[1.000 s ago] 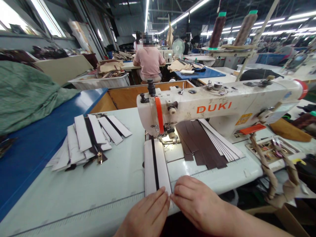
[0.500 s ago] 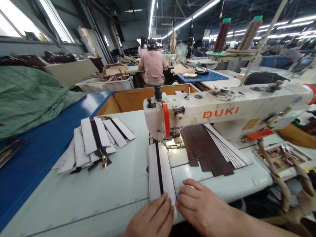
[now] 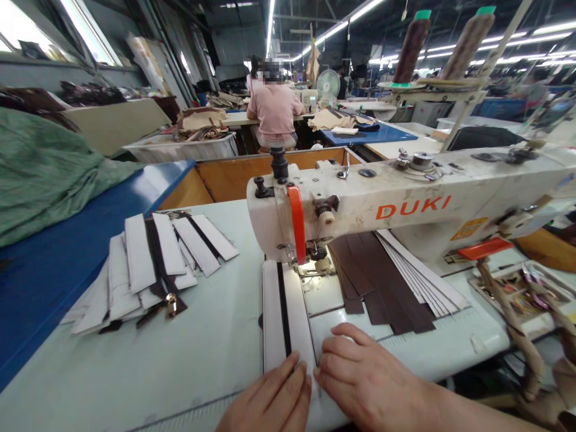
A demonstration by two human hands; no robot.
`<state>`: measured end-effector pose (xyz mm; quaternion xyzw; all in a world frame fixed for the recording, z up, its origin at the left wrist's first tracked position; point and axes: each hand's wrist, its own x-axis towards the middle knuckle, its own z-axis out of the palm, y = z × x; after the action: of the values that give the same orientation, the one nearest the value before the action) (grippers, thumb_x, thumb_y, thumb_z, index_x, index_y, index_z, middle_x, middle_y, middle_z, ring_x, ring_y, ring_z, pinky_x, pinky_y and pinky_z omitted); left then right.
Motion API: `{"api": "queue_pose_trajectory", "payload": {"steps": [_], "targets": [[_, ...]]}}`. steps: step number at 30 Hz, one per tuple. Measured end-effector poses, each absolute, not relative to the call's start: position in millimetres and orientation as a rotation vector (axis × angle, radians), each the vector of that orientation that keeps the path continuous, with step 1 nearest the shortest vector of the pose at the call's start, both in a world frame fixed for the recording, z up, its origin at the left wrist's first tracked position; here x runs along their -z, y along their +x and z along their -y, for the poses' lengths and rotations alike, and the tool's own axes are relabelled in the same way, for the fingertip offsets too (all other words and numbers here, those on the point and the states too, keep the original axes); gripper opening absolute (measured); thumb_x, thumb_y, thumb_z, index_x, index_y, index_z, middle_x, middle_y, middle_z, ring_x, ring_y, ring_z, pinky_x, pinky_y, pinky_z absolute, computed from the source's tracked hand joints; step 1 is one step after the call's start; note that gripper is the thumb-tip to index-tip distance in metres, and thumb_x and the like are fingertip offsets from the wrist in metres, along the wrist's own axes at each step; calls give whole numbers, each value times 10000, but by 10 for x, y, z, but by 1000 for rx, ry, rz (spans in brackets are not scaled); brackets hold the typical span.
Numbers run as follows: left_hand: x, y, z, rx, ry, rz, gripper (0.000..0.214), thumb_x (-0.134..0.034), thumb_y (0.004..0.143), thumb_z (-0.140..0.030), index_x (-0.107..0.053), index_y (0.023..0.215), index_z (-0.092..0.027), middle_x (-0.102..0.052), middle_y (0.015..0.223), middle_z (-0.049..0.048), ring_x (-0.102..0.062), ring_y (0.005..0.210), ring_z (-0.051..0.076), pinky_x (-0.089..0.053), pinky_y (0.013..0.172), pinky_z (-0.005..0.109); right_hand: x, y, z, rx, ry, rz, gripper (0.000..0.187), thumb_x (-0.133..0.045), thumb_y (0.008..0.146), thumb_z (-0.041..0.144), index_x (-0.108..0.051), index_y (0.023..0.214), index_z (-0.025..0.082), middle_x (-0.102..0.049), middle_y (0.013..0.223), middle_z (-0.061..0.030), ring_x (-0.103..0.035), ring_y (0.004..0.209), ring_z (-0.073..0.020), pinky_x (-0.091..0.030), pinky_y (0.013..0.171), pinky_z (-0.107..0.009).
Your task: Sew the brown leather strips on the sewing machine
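Note:
A long white strip with a black zipper band (image 3: 282, 306) down its middle lies on the sewing table, its far end beside the lit presser foot (image 3: 312, 267) of the sewing machine (image 3: 360, 198). My left hand (image 3: 272, 399) rests on the strip's near end, fingers laid flat and close together. At the strip's right edge, my right hand (image 3: 364, 378) has its fingers curled against the border, seemingly gripping it; the thumb is hidden. The near end of the strip is covered by both hands.
Left on the table is a pile of white-backed zipper pieces (image 3: 144, 264) with a gold puller. Dark brown strips (image 3: 382, 288) fan out under the machine arm. A tray of small tools (image 3: 526, 288) stands right. Thread cones (image 3: 411, 48) rise behind. A person (image 3: 275, 114) sits ahead.
My view has shifted slightly, so the machine looks larger and the zipper pile sits further left. Both hands keep nearly the same hold on the strip.

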<state>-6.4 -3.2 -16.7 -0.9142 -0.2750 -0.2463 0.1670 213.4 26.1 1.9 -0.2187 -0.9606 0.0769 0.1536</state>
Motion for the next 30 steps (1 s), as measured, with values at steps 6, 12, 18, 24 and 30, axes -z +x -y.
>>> {"api": "queue_pose_trajectory", "payload": {"steps": [6, 12, 18, 24, 30], "targets": [[75, -52, -240, 744, -2666, 809, 362, -318, 914, -53, -672, 936, -122, -717, 974, 82, -667, 968, 187, -541, 826, 264, 31, 2087, -497, -213, -689, 2721, 153, -459, 958, 153, -580, 864, 152, -597, 838, -27, -473, 880, -181, -308, 954, -347], [79, -92, -485, 674, -2643, 847, 326, -340, 923, -71, -657, 986, -110, -705, 991, 95, -668, 958, 196, -557, 789, 281, 30, 2029, -752, -149, -740, 2696, 156, -466, 960, 179, -576, 850, 160, -583, 826, -27, -466, 890, -191, -316, 912, -352], [73, -96, -761, 695, -2565, 824, 314, -335, 930, -66, -645, 976, -89, -698, 954, 100, -666, 928, 182, -559, 804, 286, 58, 1950, -951, -60, -837, 2619, 173, -461, 959, 164, -588, 841, 160, -591, 841, -28, -478, 900, -188, -302, 923, -346], [54, -106, -1019, 684, -2519, 794, 321, -310, 943, -71, -624, 1010, -74, -702, 976, 103, -658, 957, 165, -542, 849, 263, 86, 1858, -1002, -21, -1000, 2505, 166, -459, 951, 173, -607, 1019, 139, -623, 894, -46, -498, 892, -209, -308, 919, -368], [163, -196, -1207, 647, -2561, 938, 338, -302, 966, -174, -628, 1032, -113, -711, 1000, 92, -667, 974, 171, -540, 867, 291, 72, 1831, -1008, -10, -1034, 2507, 171, -468, 950, 194, -615, 1020, 143, -636, 911, -51, -498, 901, -212, -325, 905, -361]]}}
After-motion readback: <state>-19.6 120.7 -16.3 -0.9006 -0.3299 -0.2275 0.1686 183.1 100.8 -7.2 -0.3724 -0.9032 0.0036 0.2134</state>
